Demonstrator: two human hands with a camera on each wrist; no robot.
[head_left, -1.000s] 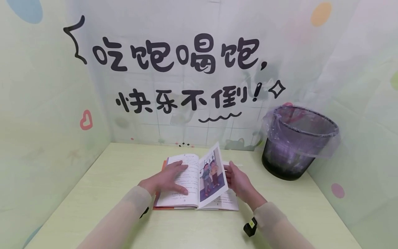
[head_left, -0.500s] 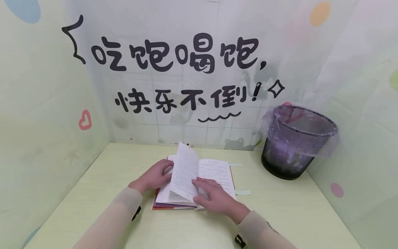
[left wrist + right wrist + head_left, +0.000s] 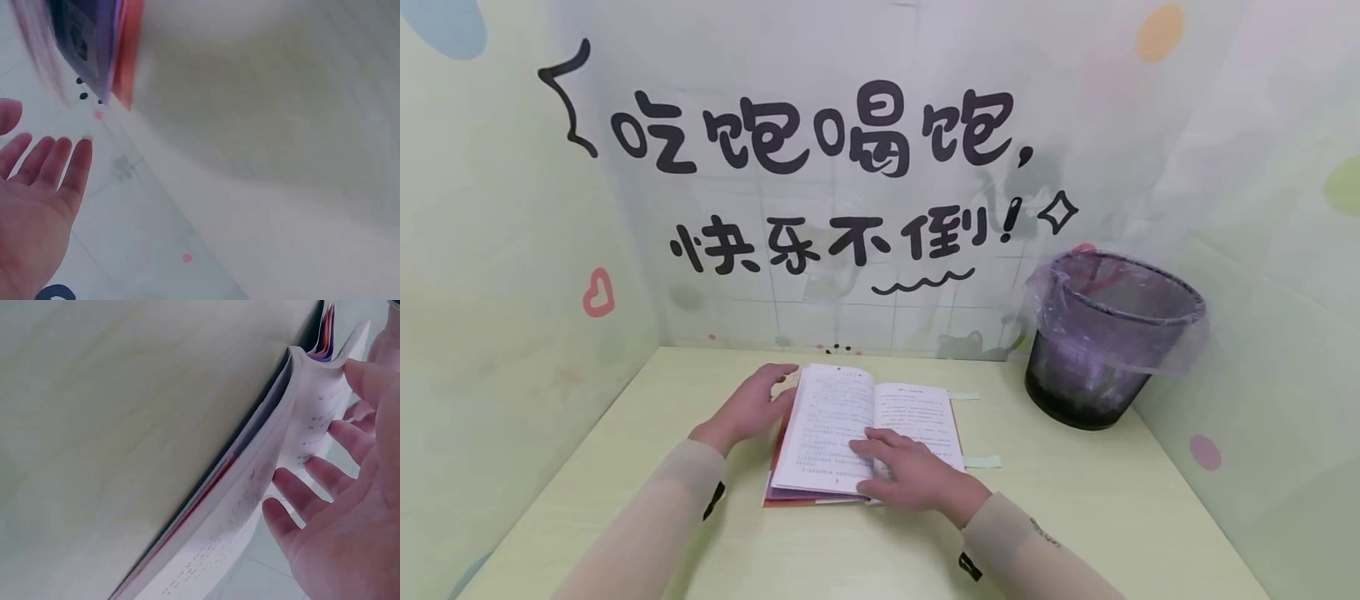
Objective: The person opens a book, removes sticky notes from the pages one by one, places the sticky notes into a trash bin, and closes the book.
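Observation:
An open book (image 3: 831, 425) with printed text on both pages lies on the table; its orange-red cover edge shows along the left. At the book's left edge is my left hand (image 3: 747, 410), fingers extended. The left wrist view shows this hand (image 3: 37, 206) with palm visible and nothing held, beside the purple and orange-red book edges (image 3: 125, 56). My right hand (image 3: 913, 473) lies over the lower middle of the book, near the spine. In the right wrist view its spread, slightly bent fingers (image 3: 300, 494) are at the pages (image 3: 250, 500), without gripping them.
Two pale green tabs (image 3: 982, 462) stick out from the book's right side. A dark waste bin (image 3: 1093, 375) with a purple plastic liner stands at the back right of the pale table (image 3: 700, 550). Printed fabric walls (image 3: 895, 329) enclose the table.
A picture page was raised by the right hand, then turned over to the left. The leaf now lies flat on the left side. The left hand has shifted left, off the pages.

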